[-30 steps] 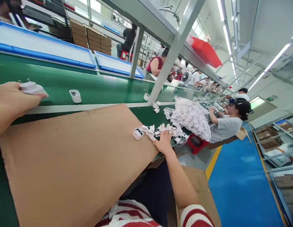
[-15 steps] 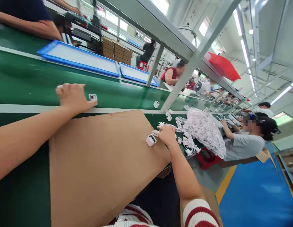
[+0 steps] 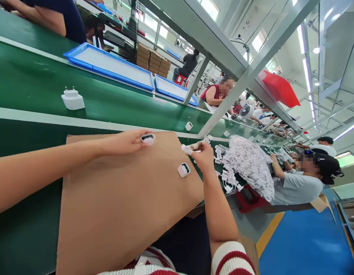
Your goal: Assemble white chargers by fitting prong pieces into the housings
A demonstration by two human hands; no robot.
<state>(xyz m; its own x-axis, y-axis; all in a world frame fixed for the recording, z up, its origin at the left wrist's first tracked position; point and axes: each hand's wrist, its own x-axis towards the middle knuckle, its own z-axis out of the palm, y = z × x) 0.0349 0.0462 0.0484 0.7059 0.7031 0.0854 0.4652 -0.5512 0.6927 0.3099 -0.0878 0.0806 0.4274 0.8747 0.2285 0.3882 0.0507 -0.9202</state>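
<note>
under both your hands lies a brown cardboard sheet point(image 3: 116, 198) on the green belt point(image 3: 28, 80). your left hand point(image 3: 124, 142) pinches a white charger shell point(image 3: 147, 138) at its fingertips, your right hand point(image 3: 202, 152) is clenched on a small white plug piece point(image 3: 186, 149), and another open shell point(image 3: 184, 169) sits just below those right fingers.

This was a factory assembly hall. A long green conveyor belt point(image 3: 114, 103) ran the length of the room under a grey metal frame point(image 3: 228, 103), with blue trays point(image 3: 108, 65) along its far edge and a heap of small white plastic parts point(image 3: 248, 160) further down. Several workers point(image 3: 300, 183) sat along both sides. Stacked cardboard cartons point(image 3: 154, 61), strip lights point(image 3: 304, 42) overhead and a blue painted floor point(image 3: 305, 244) completed it.
</note>
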